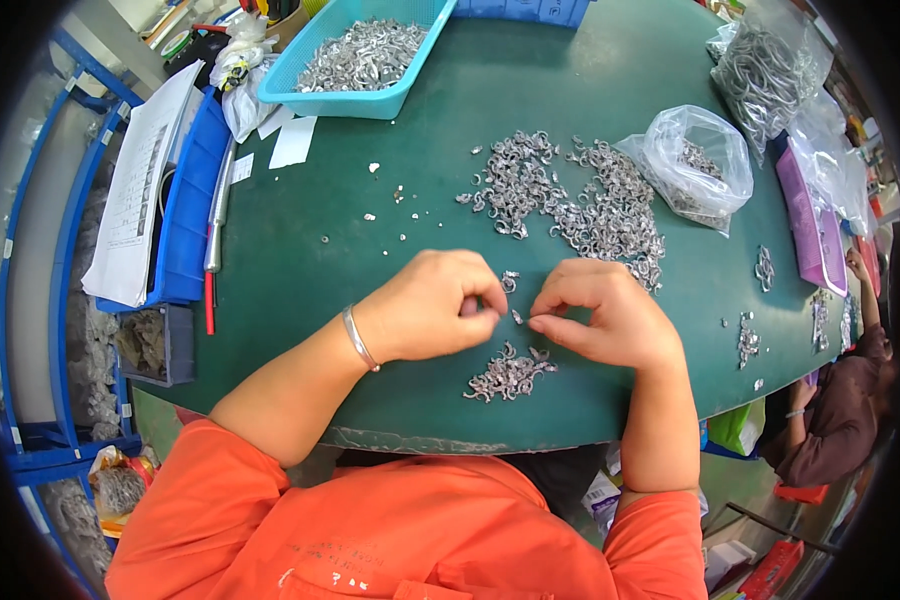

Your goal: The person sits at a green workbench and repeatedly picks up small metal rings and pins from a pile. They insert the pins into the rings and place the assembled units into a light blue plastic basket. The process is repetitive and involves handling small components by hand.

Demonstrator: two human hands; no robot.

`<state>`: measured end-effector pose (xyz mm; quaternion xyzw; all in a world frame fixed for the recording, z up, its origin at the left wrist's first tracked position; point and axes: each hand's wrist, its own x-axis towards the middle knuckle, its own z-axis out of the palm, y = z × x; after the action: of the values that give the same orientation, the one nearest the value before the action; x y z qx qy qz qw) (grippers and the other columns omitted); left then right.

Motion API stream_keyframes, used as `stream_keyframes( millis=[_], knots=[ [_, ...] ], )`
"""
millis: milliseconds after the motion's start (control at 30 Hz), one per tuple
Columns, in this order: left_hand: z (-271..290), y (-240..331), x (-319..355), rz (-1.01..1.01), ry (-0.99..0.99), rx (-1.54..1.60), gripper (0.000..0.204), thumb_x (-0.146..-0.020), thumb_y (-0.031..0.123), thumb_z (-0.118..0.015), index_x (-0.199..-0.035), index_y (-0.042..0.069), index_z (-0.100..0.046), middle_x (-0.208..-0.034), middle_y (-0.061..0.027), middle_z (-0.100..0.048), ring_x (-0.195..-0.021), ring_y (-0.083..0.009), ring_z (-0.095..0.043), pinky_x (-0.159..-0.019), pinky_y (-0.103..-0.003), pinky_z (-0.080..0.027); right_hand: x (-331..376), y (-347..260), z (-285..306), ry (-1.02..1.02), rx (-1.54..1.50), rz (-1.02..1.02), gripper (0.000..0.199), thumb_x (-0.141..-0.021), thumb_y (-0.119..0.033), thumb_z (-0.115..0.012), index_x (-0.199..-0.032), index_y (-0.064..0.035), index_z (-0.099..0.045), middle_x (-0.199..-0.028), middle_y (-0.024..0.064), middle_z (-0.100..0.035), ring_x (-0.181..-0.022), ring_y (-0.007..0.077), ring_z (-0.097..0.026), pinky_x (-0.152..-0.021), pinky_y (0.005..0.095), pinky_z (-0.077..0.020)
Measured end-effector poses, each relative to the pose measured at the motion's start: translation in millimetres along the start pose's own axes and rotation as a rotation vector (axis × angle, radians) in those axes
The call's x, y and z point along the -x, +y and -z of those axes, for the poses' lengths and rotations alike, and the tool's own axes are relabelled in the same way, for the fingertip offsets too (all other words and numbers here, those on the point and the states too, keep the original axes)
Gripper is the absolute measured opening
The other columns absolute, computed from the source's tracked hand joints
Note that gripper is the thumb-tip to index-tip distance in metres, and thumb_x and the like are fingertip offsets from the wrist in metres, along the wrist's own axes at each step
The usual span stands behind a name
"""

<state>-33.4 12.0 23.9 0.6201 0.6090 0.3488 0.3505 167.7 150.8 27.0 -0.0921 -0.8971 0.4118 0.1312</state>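
Observation:
My left hand (pixel 432 305), with a silver bangle (pixel 360 338) on the wrist, is held over the green table with its fingers curled in toward the thumb. Facing it, my right hand (pixel 610 315) has thumb and forefinger brought close together. Between the two hands is a small silver metal piece (pixel 517 317), near my right thumb tip; whether it is held cannot be told. Another small curved piece (pixel 510 282) lies just beyond. Nearer me is a small pile of grey metal pieces (pixel 510 374). Two larger heaps of small curved metal pieces (pixel 518 180) lie farther off.
A turquoise basket (pixel 395 103) of metal parts stands far left, near a blue bin (pixel 183 235) with papers. At right are an open plastic bag (pixel 715 165) of pieces, a bag of metal rings (pixel 765 75) and a purple basket (pixel 808 215). Another person (pixel 835 410) sits far right.

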Motion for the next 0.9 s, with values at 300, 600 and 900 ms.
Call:
stream_keyframes(
  millis=[300, 600, 900],
  knots=[
    [-26.5, -21.9, -7.9, -0.145, 0.292, -0.325, 0.018, -0.083, 0.003, -0.076, -0.098, 0.004, -0.066, -0.09, -0.0076, -0.059, -0.072, -0.0164, -0.063, -0.067, -0.031, -0.052, -2.2, -3.6, -5.8, -0.096, 0.107, 0.049, 0.008, -0.074, -0.012, -0.075, -0.075, -0.0071, -0.069, -0.075, 0.0067, -0.064, -0.077, 0.0289, -0.063, -0.074, 0.0401, -0.0482],
    [-23.2, -17.9, -6.1, -0.137, 0.218, -0.113, 0.019, -0.078, -0.005, -0.075, -0.091, 0.001, -0.064, -0.088, -0.0073, -0.062, -0.067, -0.0138, -0.062, -0.06, -0.028, -0.051, -8.9, 1.5, -30.5, 0.207, 0.399, 0.049, 0.015, -0.072, -0.015, -0.078, -0.083, -0.0085, -0.07, -0.085, 0.0038, -0.06, -0.087, 0.0255, -0.057, -0.078, 0.0382, -0.0427],
    [-20.5, -13.6, -5.5, 0.0, 0.225, 0.024, 0.023, -0.078, -0.005, -0.076, -0.095, 0.003, -0.061, -0.084, -0.0026, -0.063, -0.068, -0.0061, -0.062, -0.057, -0.021, -0.05, -3.2, 4.1, -11.7, 0.093, 0.164, 0.039, 0.01, -0.073, -0.007, -0.072, -0.083, -0.0073, -0.069, -0.078, 0.0055, -0.063, -0.081, 0.0272, -0.06, -0.077, 0.0389, -0.044]
  ],
)
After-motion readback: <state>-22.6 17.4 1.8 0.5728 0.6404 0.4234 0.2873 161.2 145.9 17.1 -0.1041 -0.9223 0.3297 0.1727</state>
